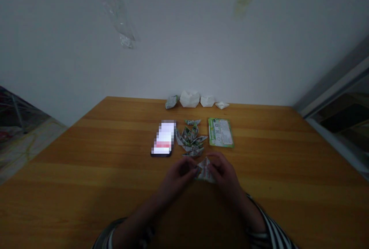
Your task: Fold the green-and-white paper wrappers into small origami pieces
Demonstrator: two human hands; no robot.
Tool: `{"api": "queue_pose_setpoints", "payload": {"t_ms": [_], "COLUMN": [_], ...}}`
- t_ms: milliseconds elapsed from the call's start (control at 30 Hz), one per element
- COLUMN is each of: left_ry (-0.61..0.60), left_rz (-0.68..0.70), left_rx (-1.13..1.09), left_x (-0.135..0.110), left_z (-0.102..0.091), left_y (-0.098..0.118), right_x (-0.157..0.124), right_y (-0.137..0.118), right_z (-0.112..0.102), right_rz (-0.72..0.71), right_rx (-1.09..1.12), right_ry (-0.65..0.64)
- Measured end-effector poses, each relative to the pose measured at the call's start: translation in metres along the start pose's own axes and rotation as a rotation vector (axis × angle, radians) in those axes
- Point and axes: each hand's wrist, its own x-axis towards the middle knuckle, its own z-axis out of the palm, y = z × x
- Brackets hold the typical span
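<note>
My left hand (177, 178) and my right hand (223, 174) meet over the near middle of a wooden table (86, 172). Between their fingertips they pinch a small piece of printed paper (205, 169), partly folded. Both hands have their fingers curled onto it. Just beyond the hands lies a cluster of several small folded paper pieces (191, 137) in the same green and white print.
A phone (163, 138) with a lit screen lies left of the cluster. A green printed packet (220, 132) lies to its right. Several white folded paper shapes (189, 98) and one printed one (171, 102) line the far table edge against the wall.
</note>
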Motion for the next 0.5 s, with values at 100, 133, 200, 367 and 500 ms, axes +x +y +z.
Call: {"api": "queue_pose_setpoints", "payload": {"t_ms": [100, 133, 200, 367, 500], "left_ry": [-0.071, -0.098, -0.125, -0.047, -0.095], "left_rz": [0.054, 0.056, 0.051, 0.032, 0.015], "left_rx": [0.054, 0.075, 0.126, 0.285, 0.236], "left_x": [-0.0014, -0.0018, -0.0021, -0.0011, 0.0005], "left_z": [0.0012, 0.0017, 0.0018, -0.0029, -0.0035], "left_y": [0.0004, 0.0000, -0.0010, -0.0015, -0.0015], "right_x": [0.0000, -0.0001, -0.0005, -0.0020, -0.0035], "right_y": [-0.0046, -0.0063, -0.0088, -0.0069, -0.0059], "right_z": [0.0015, 0.0021, 0.0030, 0.0032, 0.0055], "right_rz": [-0.041, -0.055, -0.070, 0.007, 0.017], "right_rx": [-0.071, -0.098, -0.127, -0.080, -0.224], "right_ry": [-0.045, -0.074, -0.119, -0.116, -0.092]}}
